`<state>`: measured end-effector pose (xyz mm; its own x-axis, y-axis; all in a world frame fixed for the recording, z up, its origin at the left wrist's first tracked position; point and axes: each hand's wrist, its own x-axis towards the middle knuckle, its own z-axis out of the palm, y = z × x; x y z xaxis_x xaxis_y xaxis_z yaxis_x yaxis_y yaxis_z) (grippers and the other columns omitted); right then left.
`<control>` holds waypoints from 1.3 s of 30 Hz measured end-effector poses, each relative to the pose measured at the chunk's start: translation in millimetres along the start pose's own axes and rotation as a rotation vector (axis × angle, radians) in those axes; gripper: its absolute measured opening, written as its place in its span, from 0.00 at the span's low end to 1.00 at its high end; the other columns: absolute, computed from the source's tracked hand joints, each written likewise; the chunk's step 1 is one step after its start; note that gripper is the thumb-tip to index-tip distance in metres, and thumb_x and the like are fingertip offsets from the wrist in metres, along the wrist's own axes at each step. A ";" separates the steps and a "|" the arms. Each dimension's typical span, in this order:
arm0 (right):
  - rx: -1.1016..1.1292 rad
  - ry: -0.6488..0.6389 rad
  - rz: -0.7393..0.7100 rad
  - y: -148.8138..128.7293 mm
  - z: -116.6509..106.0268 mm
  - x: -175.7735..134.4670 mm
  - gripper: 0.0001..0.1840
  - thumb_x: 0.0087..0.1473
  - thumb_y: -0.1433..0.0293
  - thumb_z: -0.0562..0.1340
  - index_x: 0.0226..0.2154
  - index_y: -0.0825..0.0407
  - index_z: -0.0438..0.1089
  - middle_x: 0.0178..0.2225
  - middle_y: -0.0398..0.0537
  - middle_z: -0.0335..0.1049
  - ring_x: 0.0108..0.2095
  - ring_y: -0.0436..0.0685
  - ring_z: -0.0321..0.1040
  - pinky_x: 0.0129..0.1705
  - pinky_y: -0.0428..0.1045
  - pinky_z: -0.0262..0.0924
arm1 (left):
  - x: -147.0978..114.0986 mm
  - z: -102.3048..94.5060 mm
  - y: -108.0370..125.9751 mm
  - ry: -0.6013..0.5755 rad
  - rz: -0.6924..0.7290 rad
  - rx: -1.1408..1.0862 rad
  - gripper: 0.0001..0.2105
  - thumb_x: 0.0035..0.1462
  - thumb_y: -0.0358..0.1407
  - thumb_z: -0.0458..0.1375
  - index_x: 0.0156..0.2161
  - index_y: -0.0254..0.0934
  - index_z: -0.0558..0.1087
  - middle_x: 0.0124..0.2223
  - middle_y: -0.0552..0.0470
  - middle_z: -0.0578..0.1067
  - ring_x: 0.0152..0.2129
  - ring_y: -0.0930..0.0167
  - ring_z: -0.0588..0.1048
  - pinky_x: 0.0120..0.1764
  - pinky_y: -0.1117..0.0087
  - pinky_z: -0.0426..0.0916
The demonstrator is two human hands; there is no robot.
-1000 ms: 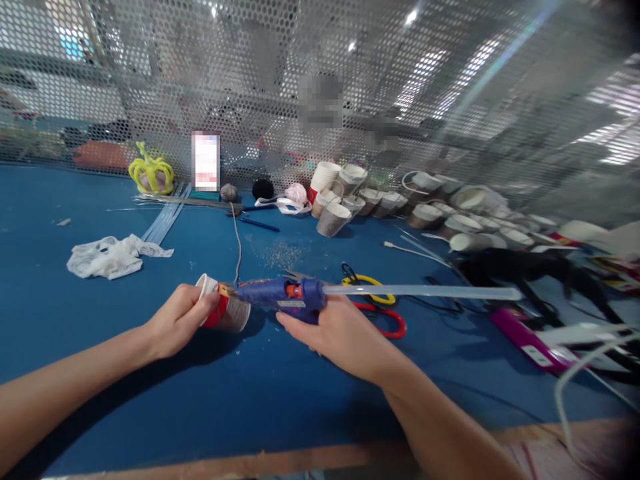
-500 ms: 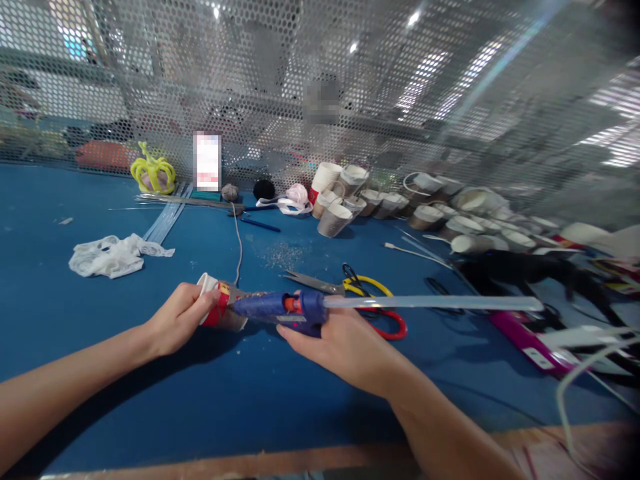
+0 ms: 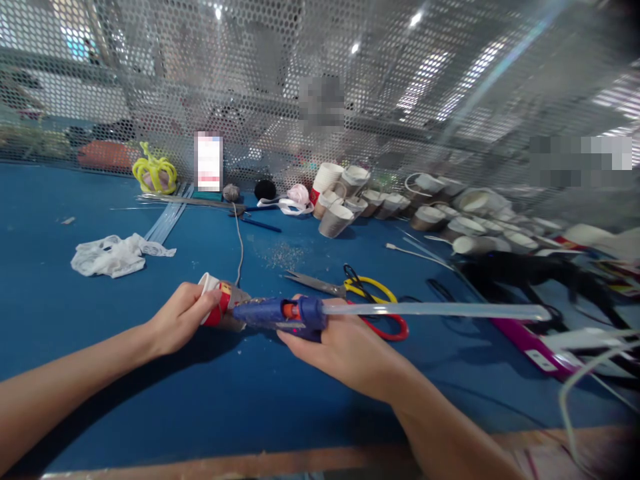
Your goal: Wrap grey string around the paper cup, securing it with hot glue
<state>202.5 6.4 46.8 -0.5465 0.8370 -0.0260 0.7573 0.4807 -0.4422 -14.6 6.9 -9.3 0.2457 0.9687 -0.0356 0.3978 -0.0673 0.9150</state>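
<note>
My left hand [image 3: 185, 317] is closed round a red and white paper cup [image 3: 216, 313], which lies tilted on its side with grey yarn wound round its lower part. A strand of yarn [image 3: 240, 247] runs from the cup back to a small grey yarn ball [image 3: 231, 193]. In my right hand [image 3: 345, 350] is a blue hot glue gun [image 3: 280, 315], its nozzle at the wound part of the cup; whether the tip touches is hard to tell. From its rear sticks a long clear glue stick [image 3: 435, 310]. Yellow and red handled scissors [image 3: 320, 283] lie just behind the gun.
White lace [image 3: 113, 257] lies at left, near clear glue sticks [image 3: 170, 217]. A yellow-ribbed pumpkin shape [image 3: 155, 175], a phone [image 3: 209, 163] and several cups [image 3: 336, 220] stand along the perforated metal screen [image 3: 250, 80]. A purple power strip [image 3: 535, 347] and cables are at right.
The rear of the glue gun and its stick have dipped slightly, while the nozzle stays at the cup. My left hand keeps its hold, and the whole view has shifted a little.
</note>
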 end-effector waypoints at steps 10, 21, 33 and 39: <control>0.103 0.033 0.062 0.6 -1.5 3.3 0.08 0.46 0.66 0.53 0.24 0.53 0.62 0.20 0.42 0.62 0.21 0.48 0.57 0.22 0.43 0.52 | 0.9 0.4 -1.7 0.018 0.045 0.063 0.19 0.52 0.43 0.41 0.17 0.32 0.60 0.16 0.58 0.54 0.15 0.78 0.52 0.18 0.77 0.51; 0.329 -0.025 0.163 1.8 -6.2 9.0 0.14 0.46 0.65 0.53 0.16 0.55 0.61 0.11 0.39 0.58 0.13 0.45 0.56 0.17 0.42 0.53 | -0.8 -2.0 -1.9 -0.032 0.245 0.217 0.16 0.54 0.36 0.38 0.17 0.36 0.51 0.17 0.59 0.51 0.15 0.78 0.50 0.19 0.75 0.49; 0.383 -0.051 0.180 0.2 -11.0 7.4 0.13 0.45 0.65 0.54 0.16 0.55 0.61 0.10 0.39 0.58 0.13 0.45 0.57 0.16 0.41 0.54 | -1.5 -2.2 1.4 -0.059 0.418 0.305 0.16 0.54 0.32 0.38 0.16 0.35 0.54 0.17 0.58 0.54 0.15 0.77 0.53 0.21 0.74 0.50; 0.381 -0.046 0.186 1.0 -10.4 9.8 0.13 0.45 0.65 0.54 0.16 0.55 0.61 0.10 0.39 0.57 0.12 0.45 0.57 0.15 0.40 0.54 | -0.9 -4.2 -1.4 -0.086 0.471 0.341 0.16 0.54 0.32 0.39 0.17 0.35 0.56 0.17 0.56 0.58 0.16 0.76 0.54 0.22 0.74 0.52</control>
<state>201.6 17.8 55.4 -0.4351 0.8838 -0.1722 0.6628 0.1849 -0.7256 -19.1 7.2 -8.8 0.5300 0.7938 0.2983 0.4871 -0.5729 0.6592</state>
